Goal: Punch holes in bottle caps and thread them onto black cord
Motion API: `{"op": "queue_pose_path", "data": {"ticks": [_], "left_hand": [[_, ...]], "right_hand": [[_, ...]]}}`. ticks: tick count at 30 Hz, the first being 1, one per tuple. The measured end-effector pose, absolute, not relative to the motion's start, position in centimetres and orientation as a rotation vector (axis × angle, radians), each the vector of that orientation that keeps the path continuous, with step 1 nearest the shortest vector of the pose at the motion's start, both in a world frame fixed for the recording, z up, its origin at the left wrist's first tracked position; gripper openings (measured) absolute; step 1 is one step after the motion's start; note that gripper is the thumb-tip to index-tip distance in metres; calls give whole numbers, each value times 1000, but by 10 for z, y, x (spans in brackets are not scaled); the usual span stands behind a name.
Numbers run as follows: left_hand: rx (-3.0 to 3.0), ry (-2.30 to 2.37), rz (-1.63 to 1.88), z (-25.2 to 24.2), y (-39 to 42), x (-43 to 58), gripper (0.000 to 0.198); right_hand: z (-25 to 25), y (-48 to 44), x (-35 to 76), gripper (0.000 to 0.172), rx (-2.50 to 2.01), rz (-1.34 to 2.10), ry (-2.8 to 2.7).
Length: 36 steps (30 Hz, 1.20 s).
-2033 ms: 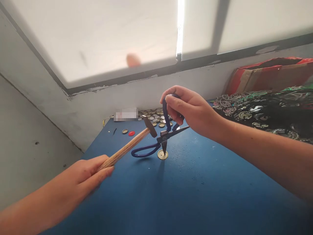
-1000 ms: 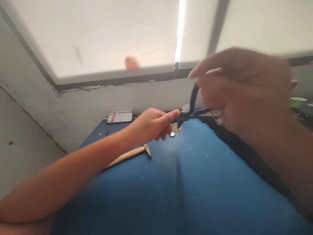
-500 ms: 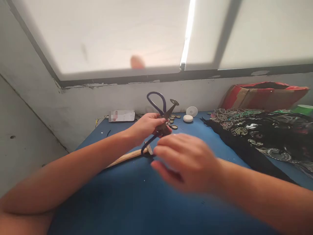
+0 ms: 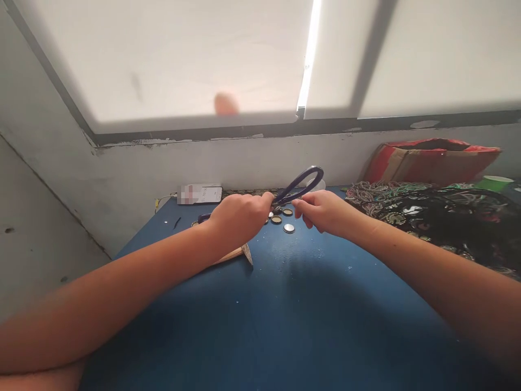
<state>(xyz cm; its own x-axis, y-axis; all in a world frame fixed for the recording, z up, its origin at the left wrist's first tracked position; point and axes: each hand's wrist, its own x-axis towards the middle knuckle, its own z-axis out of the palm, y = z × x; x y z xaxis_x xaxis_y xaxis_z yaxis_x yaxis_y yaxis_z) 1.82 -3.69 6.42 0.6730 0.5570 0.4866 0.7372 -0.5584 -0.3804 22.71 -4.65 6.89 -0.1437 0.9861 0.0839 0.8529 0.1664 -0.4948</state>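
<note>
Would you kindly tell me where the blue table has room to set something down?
Between the left forearm and right forearm, up to the hammer and silver cap, the blue table is bare but for specks. It is crowded at the back, with the phone and bottle caps, and at right, under the dark tangled pile.

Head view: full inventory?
flat tabletop: 1, blue, foreground
blue-handled metal scissors: 1, blue/dark, centre
wooden-handled metal hammer: 1, tan/grey, centre-left
round crimped metal caps: many, silver/dark, centre
rectangular phone: 1, white/black, far left
thin wire: 1, white/yellow, left of phone
narrow strip: 1, black, left
round object: 1, white, behind scissors
striped cardboard box: 1, red/brown, back right
tangled cord heap: 1, black/grey/green, right
round container: 1, green/white, far right
painted walls: 2, grey-white, back/left
pale window panels: 2+, cream, top
blurred spot: 1, orange, top
left hand: 1, bare, grip closed on scissors
right hand: 1, bare, beside scissors; contents unclear
</note>
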Motion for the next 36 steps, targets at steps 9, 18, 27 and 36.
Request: {"op": "queue_pose_path", "data": {"ticks": [9, 18, 27, 36], "left_hand": [[-2296, -784, -329, 60, -32, 16, 21], [-2284, -748, -310, 55, -27, 14, 19], [-2303, -984, -396, 53, -20, 19, 30], [-2332, -1048, -436, 54, -21, 16, 32]], "right_hand": [[63, -45, 223, 39, -1829, 733, -2061], [55, -42, 223, 38, -1799, 803, -2058], [48, -39, 225, 34, -1780, 868, -2007], [50, -39, 225, 34, -1773, 942, -1929]]}}
